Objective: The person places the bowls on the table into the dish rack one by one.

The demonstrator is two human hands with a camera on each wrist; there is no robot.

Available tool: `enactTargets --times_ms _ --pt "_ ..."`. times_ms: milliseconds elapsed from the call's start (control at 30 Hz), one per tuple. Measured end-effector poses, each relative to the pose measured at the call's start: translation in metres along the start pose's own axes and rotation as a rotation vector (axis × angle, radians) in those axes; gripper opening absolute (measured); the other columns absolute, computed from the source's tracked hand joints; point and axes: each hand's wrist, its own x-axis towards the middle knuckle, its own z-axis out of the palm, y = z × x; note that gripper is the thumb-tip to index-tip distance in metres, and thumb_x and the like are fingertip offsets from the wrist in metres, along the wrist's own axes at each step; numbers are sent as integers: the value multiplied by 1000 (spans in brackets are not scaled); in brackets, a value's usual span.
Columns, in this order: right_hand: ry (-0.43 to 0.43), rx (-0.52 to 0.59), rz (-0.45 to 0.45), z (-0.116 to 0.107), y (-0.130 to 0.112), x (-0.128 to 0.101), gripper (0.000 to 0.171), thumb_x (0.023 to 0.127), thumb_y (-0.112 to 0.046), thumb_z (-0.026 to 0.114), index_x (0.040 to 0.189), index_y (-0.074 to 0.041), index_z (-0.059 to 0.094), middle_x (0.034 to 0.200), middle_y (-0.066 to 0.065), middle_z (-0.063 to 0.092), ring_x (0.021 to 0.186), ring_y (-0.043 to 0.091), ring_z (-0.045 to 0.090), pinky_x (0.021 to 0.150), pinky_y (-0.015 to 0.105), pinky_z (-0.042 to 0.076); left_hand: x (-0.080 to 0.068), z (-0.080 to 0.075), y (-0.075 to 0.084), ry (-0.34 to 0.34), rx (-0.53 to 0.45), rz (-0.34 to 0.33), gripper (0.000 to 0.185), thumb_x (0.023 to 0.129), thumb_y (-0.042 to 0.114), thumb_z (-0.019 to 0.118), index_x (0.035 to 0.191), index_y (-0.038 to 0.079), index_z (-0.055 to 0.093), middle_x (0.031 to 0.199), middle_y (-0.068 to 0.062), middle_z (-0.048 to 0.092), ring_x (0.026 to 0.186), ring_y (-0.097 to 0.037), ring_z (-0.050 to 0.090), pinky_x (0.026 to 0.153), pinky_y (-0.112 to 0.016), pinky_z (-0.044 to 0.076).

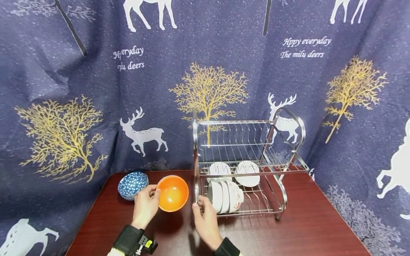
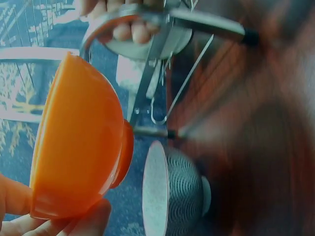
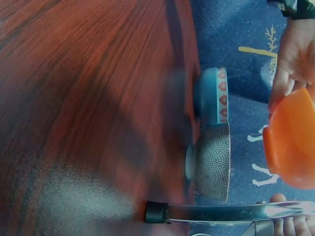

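On the dark red wooden counter, near its front edge, the left hand is gripping a glossy orange plastic bowl by its rim, thumb over the edge and fingers curled behind, tilting it so the inside is facing the person. The bowl is hanging above the counter, just left of a two-tier chrome wire dish rack. The right hand is curling its fingers around the rack's near left upright post. White ceramic bowls are standing on edge in the lower tier, and two white plates are sitting farther back. A stack of blue patterned bowls is resting on the counter far left of the orange bowl.
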Motion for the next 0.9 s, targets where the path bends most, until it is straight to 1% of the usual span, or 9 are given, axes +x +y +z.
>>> enactTargets --times_ms 133,200,300,400,500,633,733,833,900 --pt "-23 75 52 -2 -4 -1 34 94 -19 61 123 -4 51 100 6 62 87 15 60 78 29 51 -10 1 3 -36 -36 -8 18 91 6 61 106 -2 67 94 -18 70 85 -28 69 71 -38 56" --pt "-45 114 71 -4 -5 -1 42 94 -23 61 129 -4 47 108 10 61 95 19 60 84 32 51 -15 0 3 -51 -50 -21 18 92 7 61 107 -2 67 95 -17 70 87 -27 69 72 -38 56" --pt "-89 161 75 -7 -4 -1 48 95 -24 60 134 -3 43 121 15 57 107 25 58 93 37 48 -21 -1 6 -67 -75 -35 19 92 7 61 108 0 67 98 -16 70 91 -27 68 76 -37 55" --pt "-139 185 67 -12 -5 -1 48 96 -24 57 137 -4 43 128 16 54 116 27 54 97 38 44 -27 -2 8 -69 -96 -29 19 91 5 61 108 0 67 99 -16 70 92 -27 68 78 -38 55" --pt "-172 199 32 -17 -8 0 45 97 -22 56 137 -3 45 136 17 49 124 28 49 102 38 40 -32 -3 12 -58 -111 -17 18 90 3 62 107 1 68 98 -14 71 91 -25 68 78 -37 55" --pt "-168 126 -67 -24 -15 0 35 96 -19 57 129 -6 55 144 15 43 132 29 41 105 47 33 -39 -2 18 -45 -137 -8 17 89 1 62 104 2 69 95 -12 71 87 -19 68 76 -31 55" --pt "-155 70 -145 -28 -19 -1 28 96 -16 57 124 -11 59 143 13 45 132 31 41 105 54 31 -41 -3 23 -42 -160 -7 17 89 0 62 103 3 69 94 -11 71 84 -15 67 74 -26 54" --pt "-152 66 -177 -31 -22 -1 28 94 -13 60 122 -15 60 136 8 52 127 29 46 104 49 35 -43 -4 28 -45 -185 -13 17 89 0 61 104 3 69 94 -11 71 83 -15 68 72 -23 53" --pt "-160 87 -170 -34 -24 0 30 92 -12 62 122 -14 59 129 5 58 120 25 53 101 43 40 -44 -5 31 -48 -202 -18 18 90 0 61 105 3 69 94 -11 71 82 -14 68 70 -22 53"
